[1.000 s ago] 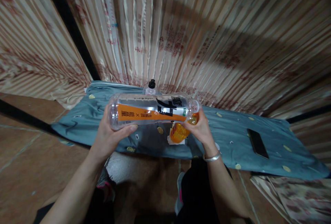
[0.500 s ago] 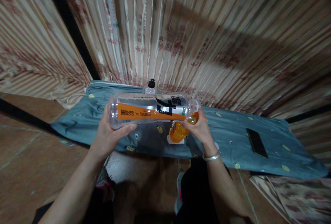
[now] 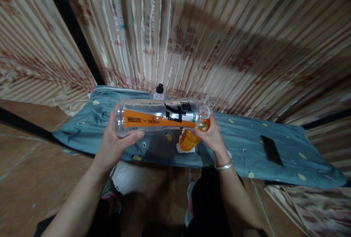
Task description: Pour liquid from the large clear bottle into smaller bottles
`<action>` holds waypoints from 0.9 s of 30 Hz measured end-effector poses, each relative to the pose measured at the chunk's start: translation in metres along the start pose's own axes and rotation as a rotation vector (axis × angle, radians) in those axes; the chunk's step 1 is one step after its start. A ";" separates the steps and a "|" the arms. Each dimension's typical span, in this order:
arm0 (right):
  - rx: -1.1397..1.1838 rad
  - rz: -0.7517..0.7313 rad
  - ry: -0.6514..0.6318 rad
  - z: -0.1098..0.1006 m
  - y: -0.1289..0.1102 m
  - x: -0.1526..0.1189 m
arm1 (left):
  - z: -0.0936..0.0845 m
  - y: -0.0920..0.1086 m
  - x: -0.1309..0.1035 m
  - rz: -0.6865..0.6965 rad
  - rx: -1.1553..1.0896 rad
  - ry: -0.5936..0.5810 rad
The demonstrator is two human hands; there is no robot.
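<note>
A clear plastic bottle (image 3: 159, 114) with a silver and orange label lies sideways in the air between my hands, its neck to the right. My left hand (image 3: 116, 140) grips the base end, thumb along the near side. Around the neck end my right hand (image 3: 208, 131) is closed, with a silver bracelet on that wrist. Behind and below the neck, an orange bottle (image 3: 188, 140) stands tilted in view over a white tissue (image 3: 185, 151), partly hidden by my right hand. A bottle with a black cap (image 3: 159, 88) shows behind the held one.
The blue-green cloth (image 3: 238, 149) with yellow prints covers a narrow surface. A dark phone (image 3: 272, 151) lies on its right part. Striped curtains (image 3: 186, 29) hang behind, and black poles (image 3: 71, 25) frame the left side. My legs and shoes are below the near edge.
</note>
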State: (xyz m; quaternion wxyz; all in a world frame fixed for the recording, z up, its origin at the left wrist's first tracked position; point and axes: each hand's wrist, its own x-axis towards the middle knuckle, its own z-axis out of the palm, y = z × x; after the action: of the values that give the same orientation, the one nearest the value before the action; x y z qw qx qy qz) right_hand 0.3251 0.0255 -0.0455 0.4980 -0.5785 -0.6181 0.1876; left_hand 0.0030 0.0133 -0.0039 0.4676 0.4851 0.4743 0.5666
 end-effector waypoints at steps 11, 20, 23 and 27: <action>0.000 0.011 0.002 -0.001 0.000 -0.002 | 0.000 -0.001 0.000 0.021 0.008 0.001; 0.017 0.011 0.014 0.001 0.000 -0.002 | 0.003 0.003 -0.002 0.016 0.002 -0.001; -0.001 0.010 0.022 0.001 0.001 -0.002 | 0.002 0.003 -0.001 0.019 -0.004 0.002; -0.006 0.022 0.011 0.000 0.003 -0.003 | 0.002 0.004 -0.001 0.025 0.002 -0.007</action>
State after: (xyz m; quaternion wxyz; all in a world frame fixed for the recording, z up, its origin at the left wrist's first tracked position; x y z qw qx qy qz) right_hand 0.3265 0.0239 -0.0489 0.4977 -0.5879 -0.6094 0.1879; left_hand 0.0049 0.0118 0.0000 0.4618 0.4934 0.4672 0.5701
